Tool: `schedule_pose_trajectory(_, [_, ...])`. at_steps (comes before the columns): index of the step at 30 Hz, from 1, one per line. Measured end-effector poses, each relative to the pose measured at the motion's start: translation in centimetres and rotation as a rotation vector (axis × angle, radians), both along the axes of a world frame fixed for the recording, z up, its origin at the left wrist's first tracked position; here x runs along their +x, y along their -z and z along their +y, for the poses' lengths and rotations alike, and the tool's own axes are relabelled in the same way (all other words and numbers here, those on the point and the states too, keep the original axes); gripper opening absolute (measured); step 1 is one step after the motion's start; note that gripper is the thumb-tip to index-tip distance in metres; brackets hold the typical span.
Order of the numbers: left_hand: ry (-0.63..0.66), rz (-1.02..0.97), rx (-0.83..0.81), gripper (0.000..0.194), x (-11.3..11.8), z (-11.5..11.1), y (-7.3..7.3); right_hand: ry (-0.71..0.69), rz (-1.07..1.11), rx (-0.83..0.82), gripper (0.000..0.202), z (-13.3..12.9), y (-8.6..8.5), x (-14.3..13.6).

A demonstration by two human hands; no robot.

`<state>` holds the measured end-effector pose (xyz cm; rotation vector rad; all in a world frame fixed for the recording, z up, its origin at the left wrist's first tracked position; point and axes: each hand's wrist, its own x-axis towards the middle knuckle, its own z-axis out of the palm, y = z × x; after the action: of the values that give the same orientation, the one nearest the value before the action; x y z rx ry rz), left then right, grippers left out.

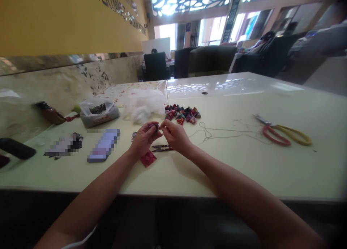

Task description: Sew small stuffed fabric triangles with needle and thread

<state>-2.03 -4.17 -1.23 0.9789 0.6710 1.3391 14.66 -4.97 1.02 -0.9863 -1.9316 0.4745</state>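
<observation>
Between the fingers of my left hand is a small dark purple piece of fabric. My right hand is closed in a pinch right at its edge; what the fingertips grip is too small to make out. Under my hands lie thread snips, partly covered by the right hand, and a red fabric square. A pile of small stuffed fabric pouches sits just beyond my hands. Loose thread trails across the table to the right.
Large scissors with red and yellow handles lie at right. Left are a phone, dark scraps, a black object and a bag of dark dried material. White stuffing in plastic lies behind. Chairs and people are beyond.
</observation>
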Motion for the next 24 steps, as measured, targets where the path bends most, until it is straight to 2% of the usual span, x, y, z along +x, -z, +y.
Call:
schedule_pose_trajectory(7, [-0.080,0.081,0.059,0.034,0.4,-0.4,-0.2,0.043,-0.074,0.001,0.010,0.1,0.1,-0.1])
schedule_pose_trajectory(12, [-0.113,0.116,0.077,0.033,0.6,-0.6,-0.3,-0.002,0.080,-0.039,0.009,-0.1,0.3,-0.4])
schedule_pose_trajectory(24, [-0.108,0.113,0.059,0.032,0.7,-0.8,-0.5,-0.260,0.650,-0.544,0.011,-0.2,1.1,-1.5])
